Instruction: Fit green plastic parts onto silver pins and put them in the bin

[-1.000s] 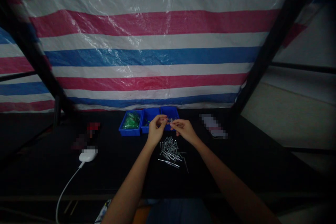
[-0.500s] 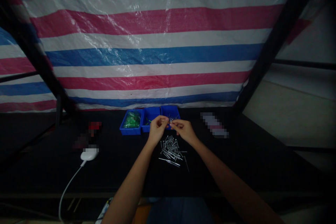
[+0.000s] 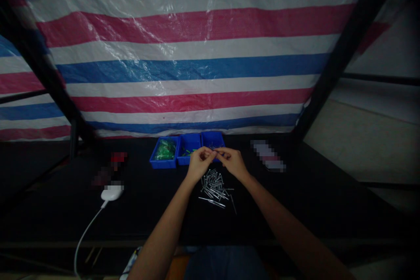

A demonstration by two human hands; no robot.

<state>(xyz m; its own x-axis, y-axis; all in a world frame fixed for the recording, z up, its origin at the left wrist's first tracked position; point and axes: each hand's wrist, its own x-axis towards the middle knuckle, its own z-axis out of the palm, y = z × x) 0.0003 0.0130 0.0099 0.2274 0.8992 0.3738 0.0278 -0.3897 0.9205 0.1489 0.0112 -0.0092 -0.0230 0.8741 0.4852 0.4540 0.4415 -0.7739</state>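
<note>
My left hand [image 3: 199,161] and my right hand [image 3: 232,160] meet fingertip to fingertip just in front of the blue bins. Both are closed in a pinch; whatever lies between the fingers is too small and hidden to name. Right behind them stands the right blue bin [image 3: 222,137], with small metal pieces [image 3: 214,145] inside. A middle blue bin [image 3: 190,138], partly covered by my left hand, holds a few small green pieces [image 3: 186,152]. Below my hands a loose pile of thin silvery metal rods [image 3: 214,188], perhaps screws or nails, lies on the black table [image 3: 210,225].
The left blue bin [image 3: 163,164] holds a clear bag of green pieces [image 3: 166,149]. A white device [image 3: 112,192] with a cable lies at left, beside a blurred red and dark item [image 3: 114,164]. Another blurred item [image 3: 268,156] lies right. Striped sheeting [image 3: 190,70] hangs behind.
My hands have drawn closer together, so the fingertips now touch. The left hand has shifted slightly right, showing more of the middle bin. The metal pile is unchanged.
</note>
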